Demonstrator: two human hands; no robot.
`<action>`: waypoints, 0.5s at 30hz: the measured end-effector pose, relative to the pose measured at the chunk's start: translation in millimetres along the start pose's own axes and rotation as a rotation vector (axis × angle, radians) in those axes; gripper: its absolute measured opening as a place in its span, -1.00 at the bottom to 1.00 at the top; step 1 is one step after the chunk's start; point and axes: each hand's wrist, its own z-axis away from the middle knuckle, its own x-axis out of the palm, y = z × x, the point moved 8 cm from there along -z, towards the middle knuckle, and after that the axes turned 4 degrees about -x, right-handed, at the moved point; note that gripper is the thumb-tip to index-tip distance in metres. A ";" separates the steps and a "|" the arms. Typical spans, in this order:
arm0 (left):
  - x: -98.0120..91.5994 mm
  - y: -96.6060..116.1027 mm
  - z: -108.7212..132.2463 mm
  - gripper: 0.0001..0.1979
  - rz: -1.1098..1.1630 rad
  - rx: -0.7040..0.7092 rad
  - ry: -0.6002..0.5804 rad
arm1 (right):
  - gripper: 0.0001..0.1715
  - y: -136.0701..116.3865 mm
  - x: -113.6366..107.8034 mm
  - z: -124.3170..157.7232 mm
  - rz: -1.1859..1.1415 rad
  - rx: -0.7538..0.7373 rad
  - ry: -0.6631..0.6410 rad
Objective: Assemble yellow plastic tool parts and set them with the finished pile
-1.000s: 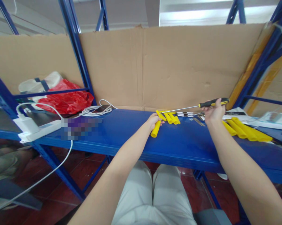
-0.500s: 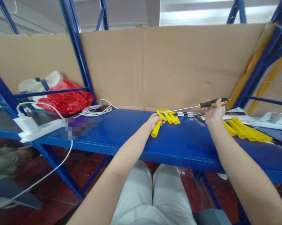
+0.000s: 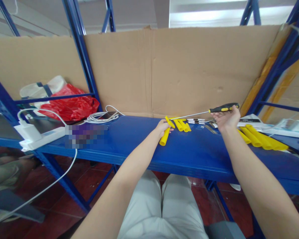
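My left hand is closed around a yellow plastic tube that rests on the blue shelf. My right hand holds a long screwdriver by its black and yellow handle. The thin metal shaft runs left, and its tip reaches the top end of the yellow tube at my left fingers. Two more short yellow tubes lie just behind the left hand.
Several long yellow tubes lie on the shelf to the right, beside papers. A coiled white cable, a white power strip with charger and a red plastic bag sit at the left. Cardboard lines the back.
My right hand has lifted the screwdriver handle slightly and shifted it a little left. My left hand and the tube have stayed where they were.
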 end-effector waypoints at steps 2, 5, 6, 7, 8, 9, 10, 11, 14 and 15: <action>-0.5 0.1 -0.3 -0.45 -0.012 0.004 0.010 | -0.59 -3.8 1.8 4.8 0.036 -0.008 0.026; -0.7 0.5 0.7 -0.44 -0.024 0.007 0.017 | -0.61 -7.5 1.8 5.6 0.114 -0.024 0.036; -0.5 0.9 1.1 -0.44 -0.030 0.009 0.016 | -0.67 -8.6 -0.2 3.9 0.131 -0.037 0.044; -0.4 1.3 1.7 -0.45 -0.036 0.011 0.014 | -0.74 -9.6 -2.9 1.5 0.140 -0.054 0.054; -0.3 1.7 2.3 -0.45 -0.042 0.012 0.013 | -0.82 -10.6 -6.3 -1.6 0.140 -0.076 0.063; -0.5 2.2 2.9 -0.45 -0.045 0.012 0.014 | -0.89 -11.2 -9.7 -5.2 0.134 -0.096 0.069; -0.8 2.7 3.5 -0.46 -0.046 0.012 0.016 | -0.91 -11.2 -12.6 -9.2 0.124 -0.112 0.064; -1.3 3.2 4.2 -0.47 -0.047 0.012 0.021 | -0.88 -10.6 -15.0 -13.4 0.115 -0.122 0.054; -3.3 4.4 5.7 -0.47 -0.050 0.014 0.042 | -0.81 -7.5 -21.4 -25.2 0.117 -0.130 0.035; -3.9 4.7 6.0 -0.47 -0.052 0.016 0.050 | -0.82 -6.5 -23.7 -28.1 0.130 -0.126 0.043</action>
